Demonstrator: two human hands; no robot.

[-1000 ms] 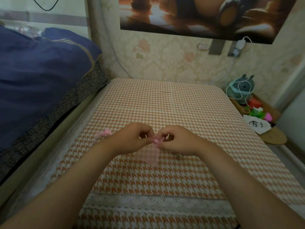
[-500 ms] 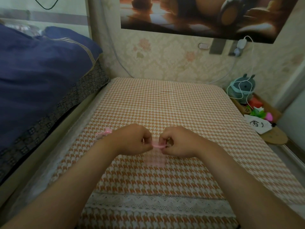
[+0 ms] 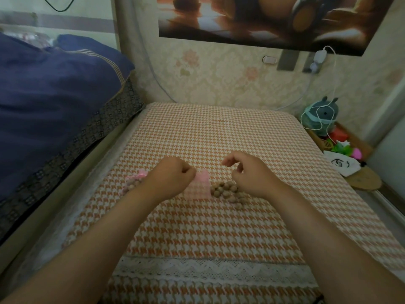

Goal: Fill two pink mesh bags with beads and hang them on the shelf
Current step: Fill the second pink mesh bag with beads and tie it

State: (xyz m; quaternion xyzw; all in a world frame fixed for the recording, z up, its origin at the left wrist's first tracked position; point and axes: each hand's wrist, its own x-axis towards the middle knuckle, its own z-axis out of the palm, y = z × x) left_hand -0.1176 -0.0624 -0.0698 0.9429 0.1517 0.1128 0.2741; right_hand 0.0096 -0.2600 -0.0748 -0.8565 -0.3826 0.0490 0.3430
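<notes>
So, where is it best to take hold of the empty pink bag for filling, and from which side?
Grip the ruffled mouth of the empty bag, at its far end, where the left hand already pinches one edge. The right hand could probably take the opposite edge, coming from the beads side, since the bag lies flat.

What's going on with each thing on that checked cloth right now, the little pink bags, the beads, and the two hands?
Empty pink mesh bag: lying flat, top edge pinched by the left hand.
Filled pink mesh bag: lying on the cloth behind the left wrist, beads inside.
Loose beads: heaped on the cloth beside the empty bag.
Left hand: closed on the bag.
Right hand: above the beads, fingers curled, holding nothing visible.
</notes>
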